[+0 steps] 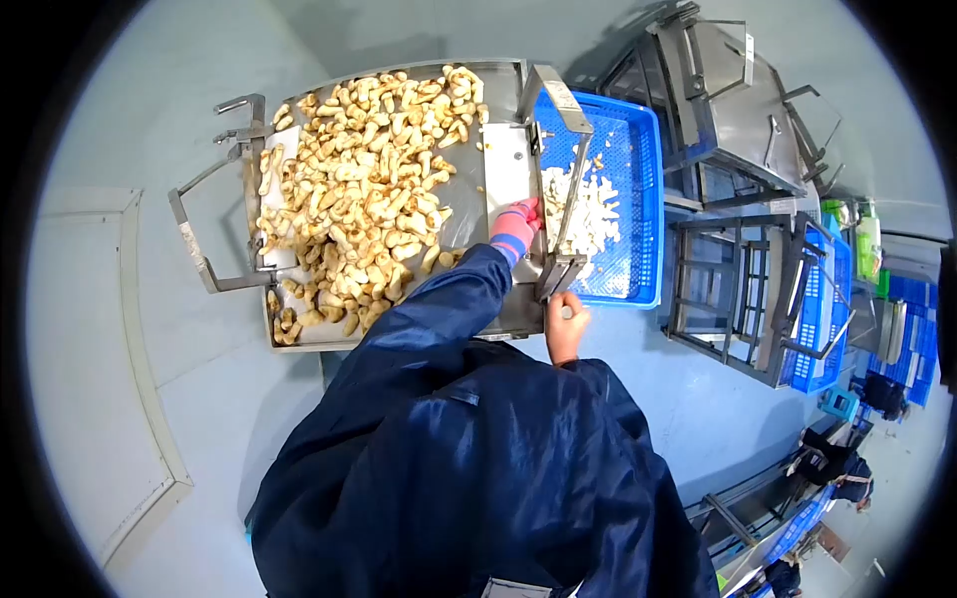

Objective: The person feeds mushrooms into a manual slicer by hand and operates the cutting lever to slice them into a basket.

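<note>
My left hand (515, 229), in a pink and purple striped glove, is closed at the edge of a white board (507, 164), beside the metal cutter frame (570, 194). What its fingers hold is too small to make out. My bare right hand (566, 327) is curled round the near end of the cutter's metal lever (561, 276). Left of the board, many pale brown, stubby mushroom-like pieces (369, 189) lie heaped on a steel table (464, 204). Small whitish cut pieces (590, 214) lie in the blue basket (646, 199), just right of the cutter.
Another metal frame with a handle (189, 239) stands at the table's left edge. Steel tables (733, 100) and a metal rack (733, 289) are at the right. Farther off are more blue baskets (825, 309) and people in dark clothes (847, 473).
</note>
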A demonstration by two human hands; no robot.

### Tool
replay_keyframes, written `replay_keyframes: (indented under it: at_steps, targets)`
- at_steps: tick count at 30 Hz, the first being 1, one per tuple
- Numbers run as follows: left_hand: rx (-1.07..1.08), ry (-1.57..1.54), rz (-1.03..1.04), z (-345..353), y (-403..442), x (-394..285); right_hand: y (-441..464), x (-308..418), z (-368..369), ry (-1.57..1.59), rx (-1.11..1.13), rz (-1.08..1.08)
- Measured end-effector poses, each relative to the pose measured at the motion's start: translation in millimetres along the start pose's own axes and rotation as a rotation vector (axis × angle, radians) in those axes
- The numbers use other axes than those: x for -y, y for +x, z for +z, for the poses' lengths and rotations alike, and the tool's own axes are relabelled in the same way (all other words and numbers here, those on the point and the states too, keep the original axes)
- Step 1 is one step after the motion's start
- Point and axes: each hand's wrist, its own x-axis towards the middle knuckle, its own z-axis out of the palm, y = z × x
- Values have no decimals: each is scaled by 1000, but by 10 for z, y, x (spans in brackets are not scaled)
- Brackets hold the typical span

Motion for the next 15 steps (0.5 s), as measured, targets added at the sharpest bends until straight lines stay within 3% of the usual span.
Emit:
replay_keyframes:
  at_steps: [1,3,5,6,8,11,15]
  targets:
    - [41,62,-14,-15,21,8,-17,-45,-1,-1,59,123]
    - [26,-494,-121,120,148,195,93,66,-35,-21,6,5]
    - [85,-500,-110,59,71,136,205,442,-90,-67,-6,25]
    - [145,-236,-30,-34,19,-20,258,636,-134,-90,33,107]
    - [98,-6,-31,8,59,108,165,441,-99,-75,3,24]
    - [103,-297,-261,-111,-19,-79,-18,-59,-21,-44,59,59]
    - [20,228,-44,66,78,-55,-17,-31,-20,-16,27,50]
